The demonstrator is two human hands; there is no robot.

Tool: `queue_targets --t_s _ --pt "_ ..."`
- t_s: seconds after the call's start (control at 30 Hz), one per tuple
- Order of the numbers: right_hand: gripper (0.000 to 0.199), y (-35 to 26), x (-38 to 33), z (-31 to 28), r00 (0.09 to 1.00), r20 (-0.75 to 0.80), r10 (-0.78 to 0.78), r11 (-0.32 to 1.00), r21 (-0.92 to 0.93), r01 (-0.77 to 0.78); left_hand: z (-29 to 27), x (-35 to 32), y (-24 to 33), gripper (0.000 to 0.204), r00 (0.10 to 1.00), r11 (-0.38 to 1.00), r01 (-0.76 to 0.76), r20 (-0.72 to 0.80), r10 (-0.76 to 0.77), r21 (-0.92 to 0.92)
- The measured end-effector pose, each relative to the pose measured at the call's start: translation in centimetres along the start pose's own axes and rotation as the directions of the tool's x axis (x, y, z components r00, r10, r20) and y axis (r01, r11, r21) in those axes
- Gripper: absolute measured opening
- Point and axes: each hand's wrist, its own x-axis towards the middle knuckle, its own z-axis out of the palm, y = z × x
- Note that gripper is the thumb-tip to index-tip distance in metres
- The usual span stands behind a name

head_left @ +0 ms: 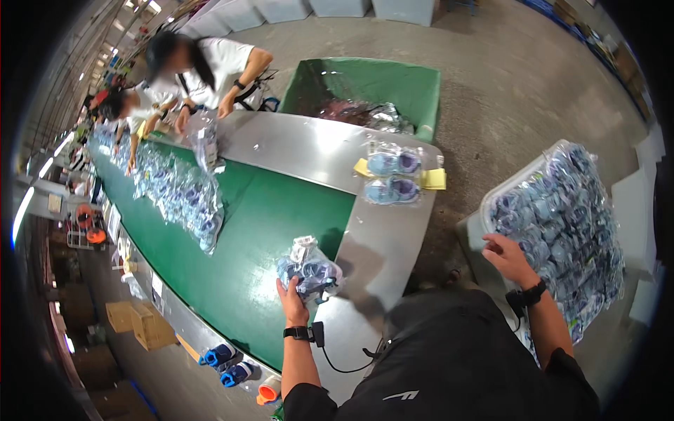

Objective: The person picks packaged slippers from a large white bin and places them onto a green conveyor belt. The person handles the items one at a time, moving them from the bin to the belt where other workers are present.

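Black shirt (449, 351) nearest. Left grip (293, 304) pinches bagged shoes (313, 271); right grip (509, 259) spread. Tub (476, 226) heaped; belt pile (184, 191) seemingly outstanding.

No words readable; white logo (401, 396) on black shirt (456, 351); white label (305, 245) on bagged shoes (317, 271) too small

Glossy, crinkled clear plastic bag (310, 271) near the right edge of the smooth, faintly shiny green belt (274, 203); polished-looking metal ledge (281, 137) bordering it; matt yellow paper (434, 179) near the ledge's outer corner; matt brown cardboard boxes (153, 331).
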Motion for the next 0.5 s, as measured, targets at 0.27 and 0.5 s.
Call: queue_targets --t_s 0.27,0.5 --pt "0.045 -0.8 -1.1 -0.3 0.985 0.103 -0.139 0.969 0.217 0.114 20.2 -10.1 -1.6 0.080 0.801 0.979 0.192 0.564 -0.199 0.073" --pt "0.078 4.7 -6.3 -2.2 0.991 -0.051 0.127 0.833 0.547 -0.079 31.6 -23.3 -7.5 0.083 0.566 0.905 -0.170 0.790 -0.234 0.390"
